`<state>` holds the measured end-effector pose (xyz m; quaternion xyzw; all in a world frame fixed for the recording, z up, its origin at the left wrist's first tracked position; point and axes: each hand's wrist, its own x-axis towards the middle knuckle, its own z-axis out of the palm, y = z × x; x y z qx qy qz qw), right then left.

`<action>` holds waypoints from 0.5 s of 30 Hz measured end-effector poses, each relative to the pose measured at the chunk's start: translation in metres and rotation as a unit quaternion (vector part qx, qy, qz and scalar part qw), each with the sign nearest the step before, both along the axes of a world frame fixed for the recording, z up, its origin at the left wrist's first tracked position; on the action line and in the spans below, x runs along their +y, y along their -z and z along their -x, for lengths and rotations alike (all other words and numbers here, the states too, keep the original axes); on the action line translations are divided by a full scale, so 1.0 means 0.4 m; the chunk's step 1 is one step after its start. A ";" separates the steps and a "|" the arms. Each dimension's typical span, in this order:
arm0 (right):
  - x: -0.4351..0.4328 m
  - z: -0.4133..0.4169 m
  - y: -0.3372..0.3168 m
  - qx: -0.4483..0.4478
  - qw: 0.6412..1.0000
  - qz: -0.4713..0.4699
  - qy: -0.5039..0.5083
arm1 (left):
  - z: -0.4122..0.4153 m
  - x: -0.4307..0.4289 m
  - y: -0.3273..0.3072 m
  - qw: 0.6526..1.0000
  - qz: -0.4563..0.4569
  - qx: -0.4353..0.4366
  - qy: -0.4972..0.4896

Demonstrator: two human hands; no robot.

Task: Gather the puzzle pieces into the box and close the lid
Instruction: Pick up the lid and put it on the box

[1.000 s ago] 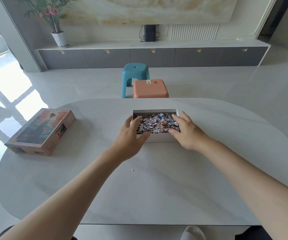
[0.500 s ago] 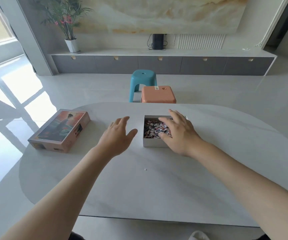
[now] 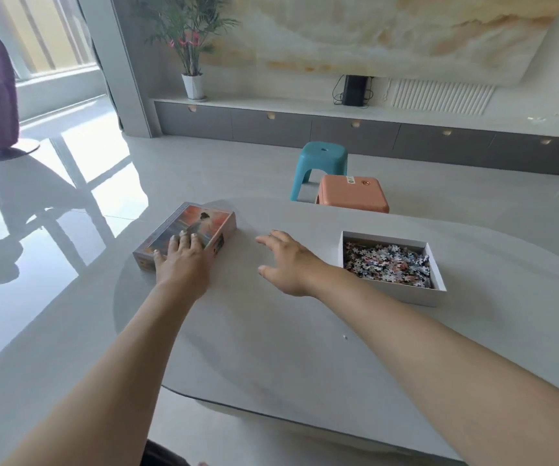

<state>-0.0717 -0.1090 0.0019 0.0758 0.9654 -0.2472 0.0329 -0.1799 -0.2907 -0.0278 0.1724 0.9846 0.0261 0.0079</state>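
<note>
White cardboard forms the open box, which sits on the right part of the table with a heap of puzzle pieces inside. Well to its left lies the printed lid, near the table's edge. The left hand rests flat on the lid, fingers spread, not gripping. The right hand hovers between lid and box, fingers loose, holding nothing.

- The desk looks like smooth grey stone, dull, not shiny.
- The lid looks like cardboard with a printed picture on top.
- The box looks like plain white cardboard.
- The two stools, blue and orange, look like smooth plastic.
- The floor is very shiny.
</note>
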 end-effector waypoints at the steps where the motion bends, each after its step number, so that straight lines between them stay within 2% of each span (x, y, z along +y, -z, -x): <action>1: 0.002 0.005 0.003 -0.003 1.000 0.000 0.006 | -0.003 0.002 0.002 1.000 -0.011 0.014 0.020; 6: 0.023 0.009 0.010 0.001 0.998 -0.017 0.061 | -0.067 0.045 -0.018 0.983 -0.036 0.031 0.177; 8: 0.038 0.006 0.005 0.003 0.994 -0.033 0.104 | -0.091 0.060 -0.026 0.978 -0.037 0.025 0.206; 10: 0.055 0.001 0.000 0.003 0.989 -0.032 0.142 | -0.099 0.068 -0.029 0.983 -0.050 0.002 0.177; 12: 0.067 -0.006 -0.005 -0.003 0.988 0.006 0.155 | -0.108 0.072 -0.033 0.990 -0.065 -0.037 0.123; 15: 0.066 -0.025 -0.009 -0.021 0.987 0.074 0.140 | -0.114 0.076 -0.035 0.979 -0.151 -0.110 0.086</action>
